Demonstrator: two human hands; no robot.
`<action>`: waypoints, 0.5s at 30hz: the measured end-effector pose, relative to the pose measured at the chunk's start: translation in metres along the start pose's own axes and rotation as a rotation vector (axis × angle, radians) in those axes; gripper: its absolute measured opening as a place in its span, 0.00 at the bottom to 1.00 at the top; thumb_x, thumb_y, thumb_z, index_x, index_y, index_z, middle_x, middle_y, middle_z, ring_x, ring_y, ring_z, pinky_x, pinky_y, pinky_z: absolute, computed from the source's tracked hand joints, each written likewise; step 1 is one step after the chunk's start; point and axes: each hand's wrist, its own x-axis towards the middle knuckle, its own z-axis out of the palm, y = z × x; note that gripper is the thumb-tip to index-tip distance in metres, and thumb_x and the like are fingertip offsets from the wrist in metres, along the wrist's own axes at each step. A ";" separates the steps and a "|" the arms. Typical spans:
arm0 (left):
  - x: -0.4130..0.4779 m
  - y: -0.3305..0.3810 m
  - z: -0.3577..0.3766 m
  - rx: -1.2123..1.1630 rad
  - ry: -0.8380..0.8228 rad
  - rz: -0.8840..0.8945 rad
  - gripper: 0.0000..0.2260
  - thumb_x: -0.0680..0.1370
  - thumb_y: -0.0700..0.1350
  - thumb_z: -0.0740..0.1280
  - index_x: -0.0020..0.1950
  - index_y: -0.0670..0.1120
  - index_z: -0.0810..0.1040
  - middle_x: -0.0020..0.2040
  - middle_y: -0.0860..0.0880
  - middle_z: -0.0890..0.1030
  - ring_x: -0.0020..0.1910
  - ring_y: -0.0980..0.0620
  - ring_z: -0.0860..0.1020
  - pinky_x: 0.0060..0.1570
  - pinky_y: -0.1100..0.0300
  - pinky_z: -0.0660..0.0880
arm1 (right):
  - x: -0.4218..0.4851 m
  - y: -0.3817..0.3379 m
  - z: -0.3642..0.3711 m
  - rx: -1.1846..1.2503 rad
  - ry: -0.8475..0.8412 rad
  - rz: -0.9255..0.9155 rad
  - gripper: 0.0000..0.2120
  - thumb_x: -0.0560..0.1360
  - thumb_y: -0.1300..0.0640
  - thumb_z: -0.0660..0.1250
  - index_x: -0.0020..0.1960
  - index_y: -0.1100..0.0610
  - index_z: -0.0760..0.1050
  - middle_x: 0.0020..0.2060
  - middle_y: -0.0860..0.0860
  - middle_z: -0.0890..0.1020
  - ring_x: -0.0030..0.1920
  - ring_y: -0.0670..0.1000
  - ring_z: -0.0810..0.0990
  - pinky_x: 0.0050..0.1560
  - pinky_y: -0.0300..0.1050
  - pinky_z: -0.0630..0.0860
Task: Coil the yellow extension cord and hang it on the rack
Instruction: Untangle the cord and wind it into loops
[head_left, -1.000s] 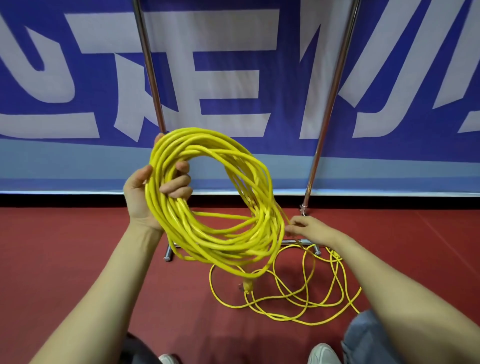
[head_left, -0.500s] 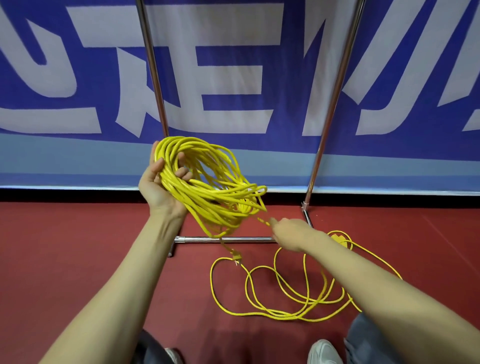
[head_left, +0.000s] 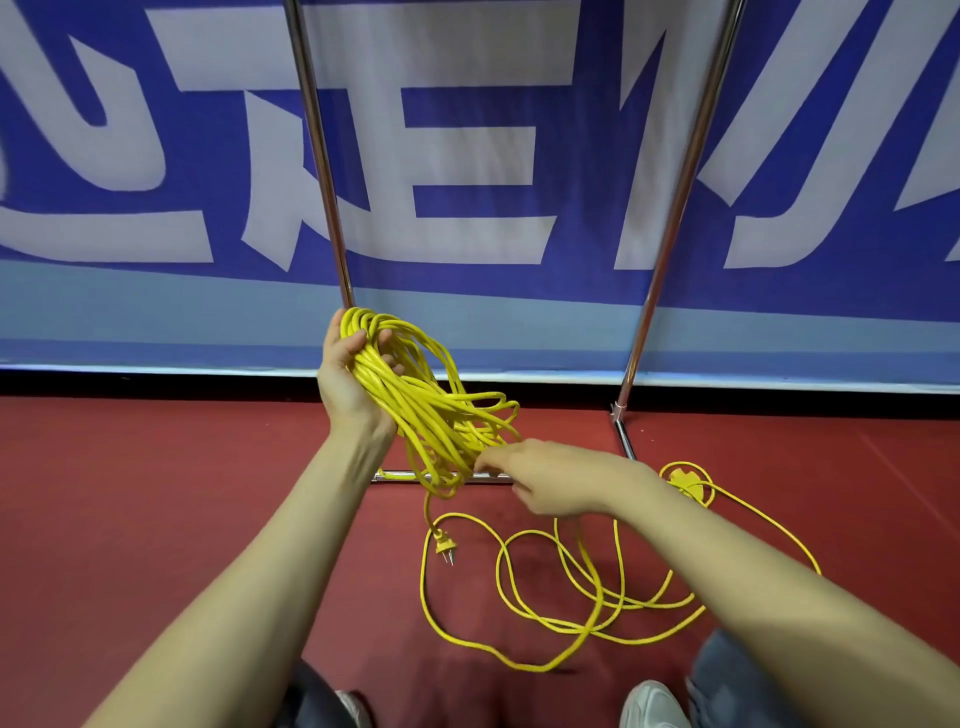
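Observation:
My left hand grips the top of a thick bundle of yellow extension cord coils, which droops down and to the right. My right hand reaches to the lower end of the bundle, its fingers pinching strands there. The plug dangles below the bundle, just above the floor. Several loose loops of cord lie on the red floor, ending at the yellow socket block on the right. The metal rack's two uprights rise behind, and its base bar lies under the bundle.
A blue and white banner covers the wall behind the rack. The red floor spreads to both sides. My white shoes and jeans show at the bottom edge.
The coil has collapsed from a wide open ring into a narrow drooping bundle. My left hand has tilted and lowered a little; my right hand has moved left along the cord to the bundle's lower end.

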 end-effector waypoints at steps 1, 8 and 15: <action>0.000 -0.001 0.000 0.005 -0.006 -0.016 0.16 0.78 0.38 0.58 0.61 0.54 0.74 0.40 0.42 0.77 0.26 0.53 0.73 0.26 0.65 0.68 | -0.001 0.000 -0.001 -0.039 0.036 -0.019 0.22 0.74 0.68 0.55 0.65 0.53 0.67 0.58 0.56 0.78 0.57 0.60 0.76 0.51 0.51 0.74; -0.007 -0.008 0.004 0.032 -0.016 -0.055 0.22 0.77 0.38 0.58 0.70 0.52 0.70 0.40 0.42 0.77 0.27 0.53 0.73 0.26 0.65 0.68 | 0.002 -0.014 -0.012 -0.327 0.392 0.156 0.16 0.76 0.64 0.62 0.60 0.59 0.61 0.50 0.57 0.80 0.48 0.63 0.80 0.36 0.48 0.64; -0.012 -0.008 0.006 0.026 -0.042 -0.058 0.22 0.77 0.37 0.58 0.70 0.51 0.70 0.40 0.42 0.76 0.29 0.53 0.75 0.26 0.65 0.68 | 0.009 -0.012 -0.015 -0.296 0.369 0.365 0.13 0.77 0.58 0.62 0.59 0.61 0.65 0.53 0.57 0.80 0.53 0.63 0.80 0.41 0.48 0.66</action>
